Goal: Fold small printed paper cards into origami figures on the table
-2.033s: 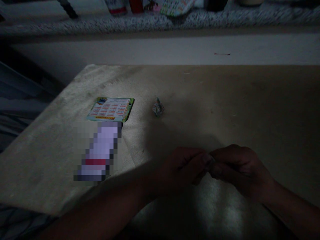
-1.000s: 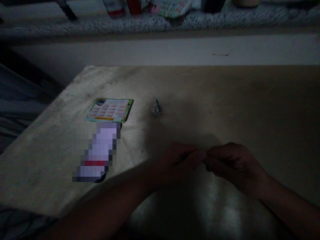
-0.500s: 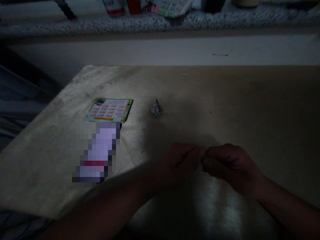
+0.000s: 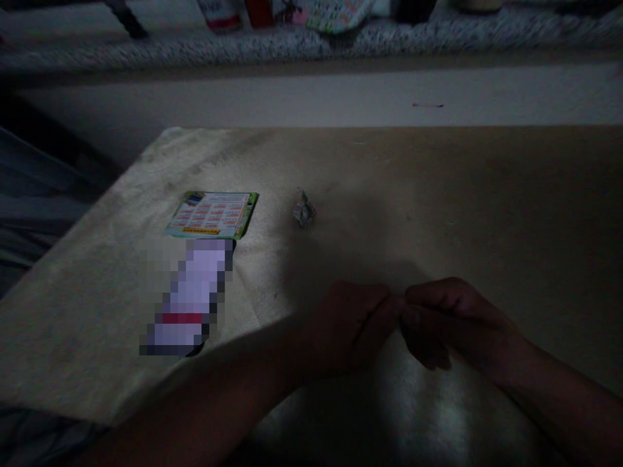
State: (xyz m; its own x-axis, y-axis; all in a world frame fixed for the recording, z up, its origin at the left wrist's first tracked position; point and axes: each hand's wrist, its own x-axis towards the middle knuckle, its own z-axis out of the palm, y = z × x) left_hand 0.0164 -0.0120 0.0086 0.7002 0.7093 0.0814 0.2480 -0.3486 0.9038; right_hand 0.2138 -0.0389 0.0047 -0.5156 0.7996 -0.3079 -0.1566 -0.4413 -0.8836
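My left hand and my right hand meet at their fingertips over the front part of the table. Both are closed in a pinch, thumbs against fingers. Whatever lies between the fingertips is too small and dark to make out. Beyond my hands, a small crumpled piece of printed paper or foil rests on the table, apart from them. The light is dim, and the fingers are partly lost in shadow.
At left on the pale table cover lies a printed card with a green border. A phone-like slab, pixelated, lies just in front of it. A speckled stone ledge at the back carries containers and a patterned packet.
My right hand has turned a little, and its lower fingers now hang further down below the pinch. My left hand has shifted slightly. The things on the table stay put.
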